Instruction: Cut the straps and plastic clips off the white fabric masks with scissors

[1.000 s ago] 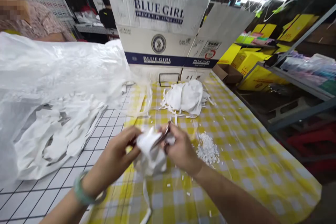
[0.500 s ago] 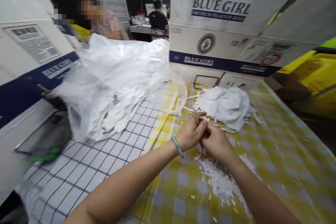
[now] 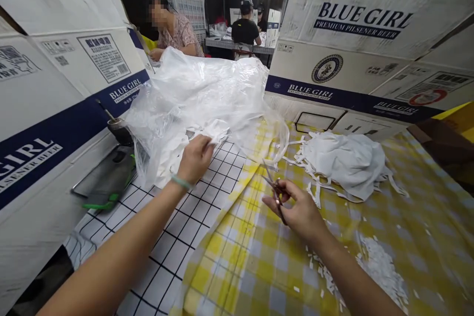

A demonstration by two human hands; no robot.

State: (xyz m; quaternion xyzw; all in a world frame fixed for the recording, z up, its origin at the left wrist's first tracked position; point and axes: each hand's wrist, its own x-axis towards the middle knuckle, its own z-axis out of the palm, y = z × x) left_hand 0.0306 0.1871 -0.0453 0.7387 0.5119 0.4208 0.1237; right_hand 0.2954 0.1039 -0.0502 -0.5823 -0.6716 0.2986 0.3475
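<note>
The right hand (image 3: 301, 212) grips slim metal scissors (image 3: 276, 187), blades toward the cloth-covered bench's (image 3: 229, 252) far edge; leftward, the left hand (image 3: 196, 160) meets flat white fabric pieces (image 3: 168, 163), its grip unclear.

on the table (image 3: 185, 247), a plastic bag (image 3: 215, 81) lies between the left box (image 3: 81, 59) and the right box (image 3: 355, 54). cloth pieces (image 3: 172, 158) lie at its near end, beside the left hand (image 3: 196, 158). right of the bag, before the right box, sits a cloth pile (image 3: 344, 163). scissors (image 3: 274, 185) in the right hand (image 3: 301, 210) are nearer. snippets (image 3: 381, 266) lie beyond the hand's right. a person (image 3: 181, 34) is behind the bag.
</note>
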